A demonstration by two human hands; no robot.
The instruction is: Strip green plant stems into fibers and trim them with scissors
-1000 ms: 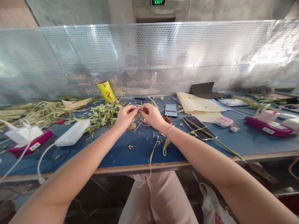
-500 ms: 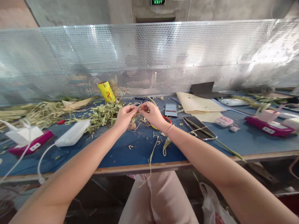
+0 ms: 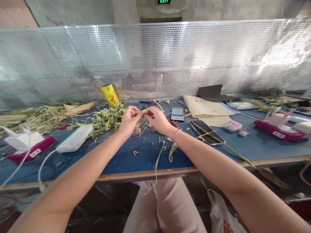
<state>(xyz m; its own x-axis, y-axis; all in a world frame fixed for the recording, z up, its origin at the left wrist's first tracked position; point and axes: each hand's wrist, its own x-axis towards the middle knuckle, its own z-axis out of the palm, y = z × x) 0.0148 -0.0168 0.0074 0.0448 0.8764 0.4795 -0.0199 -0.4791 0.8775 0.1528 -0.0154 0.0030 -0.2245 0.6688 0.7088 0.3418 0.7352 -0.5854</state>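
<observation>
Over the middle of the blue table, my left hand [image 3: 131,119] and my right hand [image 3: 157,120] meet at the fingertips. Both pinch a thin pale strand [image 3: 144,112], apparently dried plant fibre; the fingers hide most of it. Green plant trimmings [image 3: 107,118] are heaped just left of my left hand. Below the fingers sits a small brown ball of twine [image 3: 137,130] with loose strands beside it. A red and yellow ring [image 3: 174,124] is partly hidden behind my right wrist. Curled plant strips [image 3: 158,158] lie nearer me, one hanging over the table edge.
Perforated metal sheeting [image 3: 155,58] stands behind the table [image 3: 136,161]. A yellow tube [image 3: 110,96] leans at the back, and dried leaves [image 3: 55,116] spread leftward. A white power bank [image 3: 75,138] and magenta power strip [image 3: 32,149] are left; phones [image 3: 207,132], brown paper [image 3: 206,106] and another strip [image 3: 279,131] right.
My hands stay in nearly the same place, with the fingers shifting slightly at the pinch. The view has moved only a little.
</observation>
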